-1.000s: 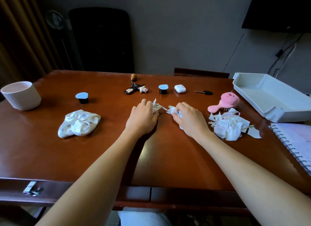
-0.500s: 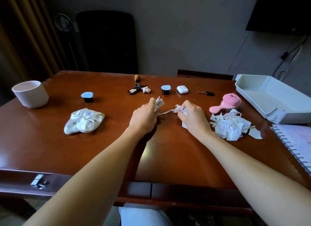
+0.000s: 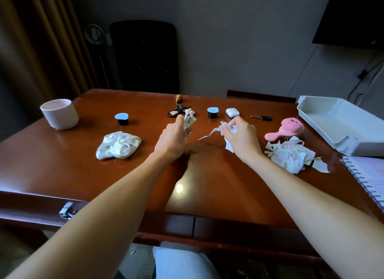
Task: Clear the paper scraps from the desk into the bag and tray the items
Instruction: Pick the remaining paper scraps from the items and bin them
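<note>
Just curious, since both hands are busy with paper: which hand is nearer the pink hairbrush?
Right. The right hand, gripping paper scraps, is just left of the pink hairbrush; the left hand, pinching another scrap, is farther left beyond it.

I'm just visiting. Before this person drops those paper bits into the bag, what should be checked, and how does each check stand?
1. The left hand pinches its scraps: ok.
2. The right hand holds its bundle: ok, though one strip dangles.
3. The bag is open: not ok, it lies crumpled.
4. The desk between the hands and the bag is free: ok.
5. The scrap pile is gathered: not ok.
</note>
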Motion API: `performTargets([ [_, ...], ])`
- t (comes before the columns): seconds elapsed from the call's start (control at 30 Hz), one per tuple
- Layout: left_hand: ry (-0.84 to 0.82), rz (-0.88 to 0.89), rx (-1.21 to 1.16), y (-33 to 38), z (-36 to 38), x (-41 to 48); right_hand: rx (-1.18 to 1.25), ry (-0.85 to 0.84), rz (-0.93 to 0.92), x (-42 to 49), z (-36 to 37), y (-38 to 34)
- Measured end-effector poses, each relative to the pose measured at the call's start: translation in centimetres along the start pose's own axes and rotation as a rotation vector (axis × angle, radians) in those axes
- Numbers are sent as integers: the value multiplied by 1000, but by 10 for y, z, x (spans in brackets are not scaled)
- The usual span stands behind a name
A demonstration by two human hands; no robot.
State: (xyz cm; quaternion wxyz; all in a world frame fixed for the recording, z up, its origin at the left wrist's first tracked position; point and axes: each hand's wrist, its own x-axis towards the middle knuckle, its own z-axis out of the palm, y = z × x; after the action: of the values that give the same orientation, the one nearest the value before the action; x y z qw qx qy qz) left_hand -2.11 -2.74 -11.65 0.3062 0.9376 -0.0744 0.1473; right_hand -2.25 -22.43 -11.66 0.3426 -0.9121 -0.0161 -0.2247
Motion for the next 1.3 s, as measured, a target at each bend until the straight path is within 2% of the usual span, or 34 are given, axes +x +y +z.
performTargets([
  [0.63, 183, -53, 32, -45, -110, -62, 137, -89, -214, -28, 23, -120],
  [1.07, 293, -154, 92, -125, -192, -129, 253, -160, -418, -76, 86, -235],
  [1.3, 330, -270, 110, -169, -228, -175, 306, -234, -505, -115, 124, -288],
])
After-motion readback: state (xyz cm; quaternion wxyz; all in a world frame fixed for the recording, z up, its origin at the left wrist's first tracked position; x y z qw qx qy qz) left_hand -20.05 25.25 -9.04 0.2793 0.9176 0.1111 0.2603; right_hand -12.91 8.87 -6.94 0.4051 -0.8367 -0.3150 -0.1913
